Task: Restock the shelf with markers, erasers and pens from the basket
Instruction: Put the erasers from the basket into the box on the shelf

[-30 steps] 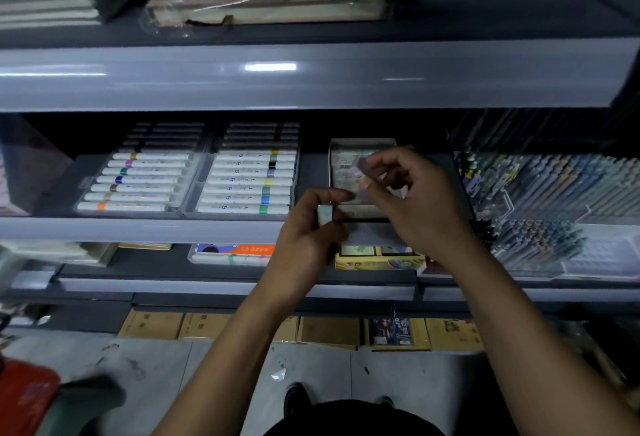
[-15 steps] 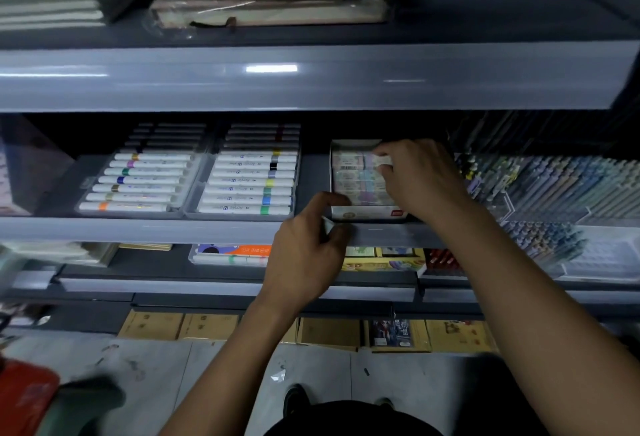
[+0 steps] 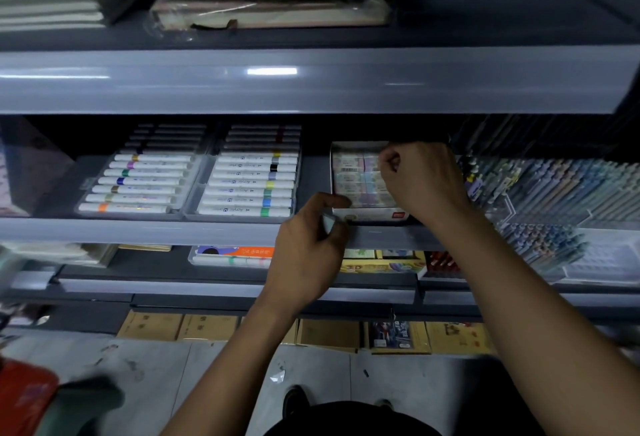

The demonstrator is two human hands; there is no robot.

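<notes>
Restocking erasers now, at the eraser box on the middle shelf, between the marker trays on its left and the pen racks on its right. Box open-topped, packed with pale wrapped erasers in rows, standing at the shelf's front lip.

Right hand over the box's right half, fingers curled and pinched together near the back row; cannot tell whether an eraser sits inside that pinch or is merely being pressed down. Left hand just in front of the box's near left corner, thumb and forefinger closed on a small pale eraser, held clear of the box and touching nothing else visible.

To do this step well, probably: seat the right-hand piece flat and square against its neighbours, label up like the rest, before bringing in the next. Keep the left-hand eraser low and near the front corner, ready to pass or to slot into whatever gap remains. Press gently, since wrapped erasers likely slide and tip on one another. Mind the box itself, near the lip and light enough to be nudged off. Basket not clearly in view; something red and blurred at lower left, unidentifiable.
</notes>
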